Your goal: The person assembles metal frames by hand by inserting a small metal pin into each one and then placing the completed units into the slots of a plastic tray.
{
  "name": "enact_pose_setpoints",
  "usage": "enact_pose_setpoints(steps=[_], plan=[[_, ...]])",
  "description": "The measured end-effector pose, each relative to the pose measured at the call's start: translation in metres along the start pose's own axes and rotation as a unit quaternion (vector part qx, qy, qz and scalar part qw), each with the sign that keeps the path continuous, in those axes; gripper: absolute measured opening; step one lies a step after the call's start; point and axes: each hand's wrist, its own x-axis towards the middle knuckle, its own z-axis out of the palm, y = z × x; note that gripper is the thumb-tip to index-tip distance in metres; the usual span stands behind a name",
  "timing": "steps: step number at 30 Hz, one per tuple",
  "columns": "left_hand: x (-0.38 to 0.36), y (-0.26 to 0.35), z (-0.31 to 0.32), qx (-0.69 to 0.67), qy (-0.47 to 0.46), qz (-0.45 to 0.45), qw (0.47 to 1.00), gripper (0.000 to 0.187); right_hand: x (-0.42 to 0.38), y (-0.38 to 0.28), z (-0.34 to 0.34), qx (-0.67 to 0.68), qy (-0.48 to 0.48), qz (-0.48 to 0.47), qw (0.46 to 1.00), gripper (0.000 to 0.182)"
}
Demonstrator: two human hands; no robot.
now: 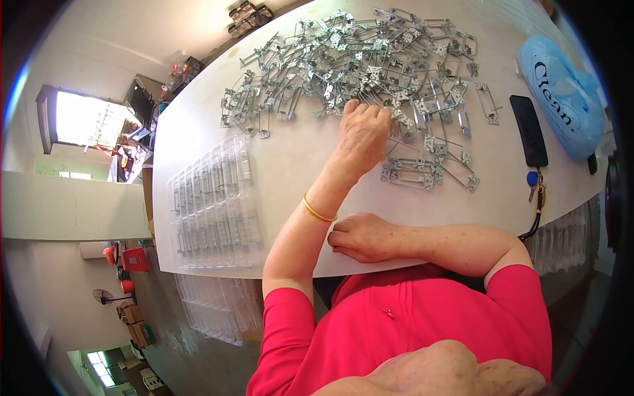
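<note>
A large heap of silver metal brackets with thin rods (356,59) covers the far part of the white table. My left hand (363,135), with a gold bangle on its wrist, is at the near edge of this heap. Its fingers are curled down among the brackets, so whatever they grip is hidden. Close to its right side lie a few loose bracket pieces (413,173). My right hand (363,237) rests near the table's front edge, fingers folded under, with nothing showing in it.
Clear plastic trays (214,204) with rows of metal pieces lie on the left of the table (297,178). On the right are a black phone (528,131), keys (532,185) on a strap and a blue plastic bag (561,99). More clear trays (218,307) are below the table edge.
</note>
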Motion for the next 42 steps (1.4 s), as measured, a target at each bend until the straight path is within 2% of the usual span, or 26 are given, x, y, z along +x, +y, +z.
enact_pose_setpoints(steps=[4,6,10,16,19,20,22,23,25,26,27,28,29,30,32,33,36,37,39,42], plan=[[-0.002,0.001,-0.008,0.013,0.028,-0.009,0.999,0.016,-0.001,0.0,0.002,-0.006,-0.012,0.011,1.0,0.014],[-0.004,0.0,-0.01,0.025,-0.059,-0.037,0.997,0.013,0.0,-0.003,-0.002,-0.008,-0.012,0.009,1.0,0.014],[-0.009,-0.004,-0.005,0.015,-0.04,-0.022,0.999,0.011,0.0,-0.001,0.0,-0.01,-0.012,0.009,1.0,0.014],[-0.009,-0.008,-0.002,-0.012,-0.034,-0.06,0.998,0.006,0.0,-0.003,-0.003,-0.002,-0.016,0.01,1.0,0.013],[-0.012,-0.01,-0.02,-0.047,-0.028,-0.079,0.995,0.006,-0.001,0.0,0.001,-0.003,-0.015,0.01,1.0,0.013],[-0.013,-0.011,-0.028,-0.119,-0.011,-0.112,0.986,0.007,-0.002,0.0,0.0,-0.002,-0.015,0.01,1.0,0.013],[-0.02,-0.015,-0.038,-0.246,0.023,-0.171,0.954,0.009,0.0,-0.002,-0.005,0.008,-0.025,0.017,1.0,0.013],[-0.025,-0.016,-0.044,-0.243,0.025,-0.174,0.954,0.009,0.001,-0.004,-0.007,0.009,-0.027,0.012,1.0,0.013],[-0.036,-0.013,-0.06,-0.469,0.011,-0.318,0.824,0.009,0.002,-0.007,-0.01,0.052,-0.038,0.077,0.995,0.014],[-0.047,-0.018,-0.057,-0.501,0.033,-0.314,0.806,0.012,0.002,-0.006,-0.01,0.056,-0.041,0.071,0.995,0.014],[-0.059,-0.023,-0.053,-0.497,0.036,-0.32,0.806,0.012,0.001,-0.006,-0.009,0.068,0.012,0.082,0.994,0.012],[-0.071,-0.028,-0.05,-0.596,0.041,-0.329,0.731,0.011,0.0,-0.006,-0.008,0.08,0.064,0.093,0.99,0.011],[-0.083,-0.031,-0.048,-0.686,0.047,-0.332,0.646,0.01,0.001,-0.007,-0.01,0.086,0.059,0.089,0.991,0.011],[-0.092,-0.031,-0.047,-0.683,0.053,-0.338,0.646,0.01,0.002,-0.009,-0.014,0.133,0.081,0.127,0.98,0.011],[-0.106,-0.028,-0.042,-0.732,0.109,-0.383,0.553,0.007,0.003,-0.006,-0.017,0.19,0.111,0.183,0.958,0.012],[-0.113,-0.029,-0.038,-0.73,0.117,-0.386,0.552,0.007,0.003,-0.003,-0.017,0.192,0.104,0.18,0.959,0.012],[-0.126,-0.031,-0.028,-0.741,0.154,-0.386,0.528,0.011,0.006,0.003,-0.014,0.28,0.195,0.266,0.902,0.012],[-0.127,-0.03,-0.027,-0.741,0.16,-0.386,0.526,0.011,0.007,0.004,-0.015,0.279,0.189,0.265,0.903,0.012],[-0.128,-0.029,-0.027,-0.674,0.164,-0.415,0.589,0.015,0.009,0.007,-0.017,0.272,0.243,0.264,0.893,0.013],[-0.123,-0.021,-0.03,-0.665,0.164,-0.411,0.603,0.016,0.012,0.009,-0.022,0.206,0.26,0.217,0.918,0.014]])
